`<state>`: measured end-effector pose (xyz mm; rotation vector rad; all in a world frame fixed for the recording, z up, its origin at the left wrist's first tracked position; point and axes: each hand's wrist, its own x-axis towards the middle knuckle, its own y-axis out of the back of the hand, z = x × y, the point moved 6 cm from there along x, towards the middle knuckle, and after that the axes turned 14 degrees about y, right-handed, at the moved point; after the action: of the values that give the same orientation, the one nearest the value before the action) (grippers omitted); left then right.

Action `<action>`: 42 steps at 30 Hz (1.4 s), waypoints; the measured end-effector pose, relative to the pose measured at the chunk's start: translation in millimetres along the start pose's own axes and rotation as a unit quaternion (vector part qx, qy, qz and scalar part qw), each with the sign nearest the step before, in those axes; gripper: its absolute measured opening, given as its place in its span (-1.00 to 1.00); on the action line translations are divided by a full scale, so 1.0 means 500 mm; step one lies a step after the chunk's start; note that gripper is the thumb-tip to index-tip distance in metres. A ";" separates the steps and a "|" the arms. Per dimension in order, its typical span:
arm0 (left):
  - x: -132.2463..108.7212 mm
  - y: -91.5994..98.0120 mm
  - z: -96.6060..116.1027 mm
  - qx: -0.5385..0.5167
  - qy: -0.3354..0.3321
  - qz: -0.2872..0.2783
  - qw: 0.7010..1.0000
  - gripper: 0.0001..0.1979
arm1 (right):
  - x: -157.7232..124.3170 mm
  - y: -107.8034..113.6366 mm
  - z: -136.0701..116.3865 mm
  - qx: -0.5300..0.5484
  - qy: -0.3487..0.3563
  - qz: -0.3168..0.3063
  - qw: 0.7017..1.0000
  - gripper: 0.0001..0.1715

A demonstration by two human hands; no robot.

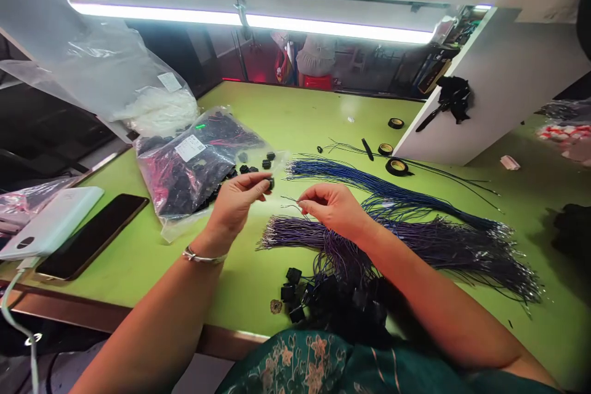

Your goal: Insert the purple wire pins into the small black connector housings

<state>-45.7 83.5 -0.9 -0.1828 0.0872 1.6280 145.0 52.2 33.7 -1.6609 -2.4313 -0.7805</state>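
Between the thumb and fingers of my left hand [237,203] is a small black connector [271,184]. My right hand [330,206] pinches thin wires [289,202], whose free ends point left toward the connector without touching it. Below my right hand lies a bundle of purple-black wires [295,233] with metal tips; a blue wire bundle [351,173] lies behind it. Black connectors [290,286] are piled near the table's front edge. More loose ones [266,164] lie beside a clear plastic bag [184,169] filled with dark parts.
A phone [95,235] and white power bank [53,221] lie at the left. Black tape rolls [398,167] sit near the white side panel [498,80]. A lit tube lamp [337,29] crosses above the green table [240,308]. Another person [316,55] is in the background.
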 end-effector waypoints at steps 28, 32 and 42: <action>-0.041 -0.091 -0.084 -0.179 0.212 -0.112 0.954 -0.76 | -0.024 -0.008 0.099 0.106 -0.155 0.029 0.982 -0.82; -0.042 -0.093 -0.084 -0.175 0.208 -0.111 0.956 -0.76 | -0.024 -0.009 0.100 0.114 -0.156 0.027 0.981 -0.82; -0.036 -0.092 -0.100 -0.188 0.223 -0.143 0.946 -0.78 | -0.025 -0.013 0.104 0.131 -0.177 0.015 0.975 -0.82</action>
<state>4.5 60.7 -44.4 -0.8232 0.0895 1.2742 154.9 63.8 -18.1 -1.8529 -2.5807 -0.1539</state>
